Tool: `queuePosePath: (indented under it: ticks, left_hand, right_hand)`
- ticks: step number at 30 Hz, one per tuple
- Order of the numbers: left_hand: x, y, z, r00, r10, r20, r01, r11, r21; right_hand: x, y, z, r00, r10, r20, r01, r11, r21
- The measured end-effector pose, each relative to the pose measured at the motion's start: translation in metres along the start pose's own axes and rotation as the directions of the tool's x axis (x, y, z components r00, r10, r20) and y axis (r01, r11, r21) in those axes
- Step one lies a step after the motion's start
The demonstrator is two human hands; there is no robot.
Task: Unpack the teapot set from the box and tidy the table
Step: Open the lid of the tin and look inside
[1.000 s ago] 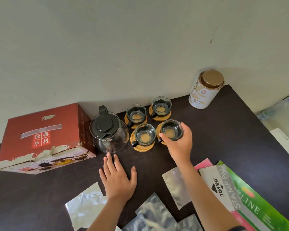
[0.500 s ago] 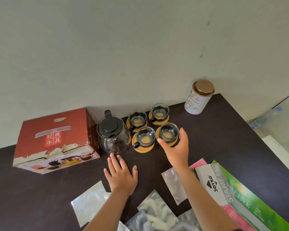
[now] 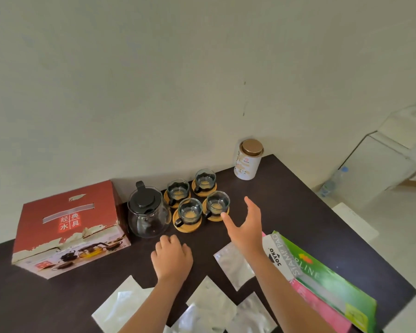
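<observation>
A glass teapot (image 3: 147,213) with a black lid stands near the wall, right of the red box (image 3: 67,229). Several small glass cups on round wooden coasters sit in a cluster to its right; the nearest right one is a cup (image 3: 217,204). My right hand (image 3: 246,224) hovers open just right of that cup, fingers spread, touching nothing. My left hand (image 3: 172,257) rests on the dark table (image 3: 298,207) in front of the teapot, fingers curled under, holding nothing.
Several clear plastic bags (image 3: 211,306) lie near the front edge. Green and pink stamp pad packs (image 3: 322,282) lie at the right. A white tin with a gold lid (image 3: 247,159) stands at the back right. The table's right edge drops to the floor.
My right hand let go of the near right cup and drew back to the right, open. My left hand's fingers curled from flat into a loose fist. The camera tilted up.
</observation>
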State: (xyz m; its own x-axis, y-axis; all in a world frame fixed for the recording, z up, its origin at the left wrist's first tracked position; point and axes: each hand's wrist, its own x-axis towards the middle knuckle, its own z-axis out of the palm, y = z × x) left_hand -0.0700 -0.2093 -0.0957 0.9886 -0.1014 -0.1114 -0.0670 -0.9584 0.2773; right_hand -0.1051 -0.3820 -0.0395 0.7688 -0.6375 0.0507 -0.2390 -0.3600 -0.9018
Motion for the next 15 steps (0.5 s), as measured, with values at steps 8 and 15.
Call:
queuePosePath:
  ticks: [8, 15]
  left_hand:
    - [0.039, 0.121, -0.017, 0.961, 0.205, -0.184, -0.253, 0.921, -0.296]
    - [0.106, 0.219, -0.002, 0.977, 0.152, -0.148, -0.201, 0.889, -0.41]
  right_hand:
    - [0.078, -0.004, -0.051, 0.998, -0.048, 0.028, 0.048, 0.999, 0.009]
    - [0.189, 0.002, -0.08, 0.976, -0.195, 0.102, 0.197, 0.98, -0.018]
